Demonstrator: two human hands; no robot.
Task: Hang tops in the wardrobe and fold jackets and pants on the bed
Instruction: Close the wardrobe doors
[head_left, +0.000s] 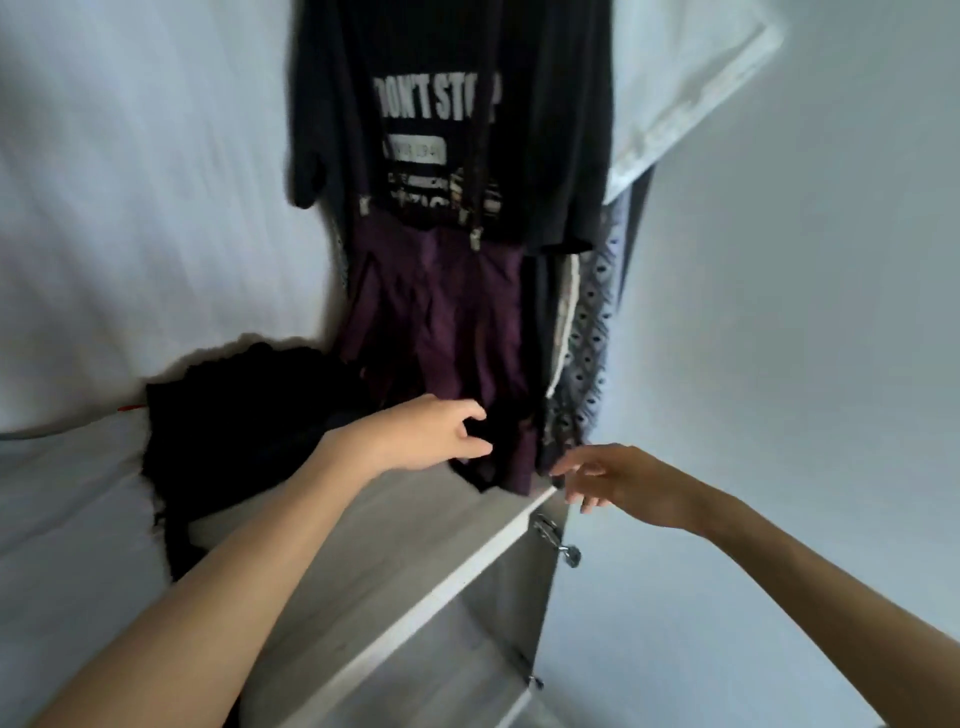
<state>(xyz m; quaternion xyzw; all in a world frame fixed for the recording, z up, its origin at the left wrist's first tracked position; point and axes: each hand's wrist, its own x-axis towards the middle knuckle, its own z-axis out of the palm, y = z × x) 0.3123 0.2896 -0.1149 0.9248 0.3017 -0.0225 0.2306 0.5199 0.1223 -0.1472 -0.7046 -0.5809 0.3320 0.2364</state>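
Far left, a black heap (244, 415) sat slumped on the wardrobe shelf (415, 561). Then came the left hand (426, 436), finger and thumb curled onto a dark hem (483, 462) low in the wardrobe, pinching it by the look of things. Above it hung the purple garment (441, 322), and over that the black printed top (447, 119), already hanging inside. Next across was the right hand (613, 478), fingers loose and spread, holding nothing, just beside the patterned garment (587, 332). Best play, I'd judge: draw the hem gently straight down while the free hand eases the neighbour aside, so the tops hang flat, not bunched.
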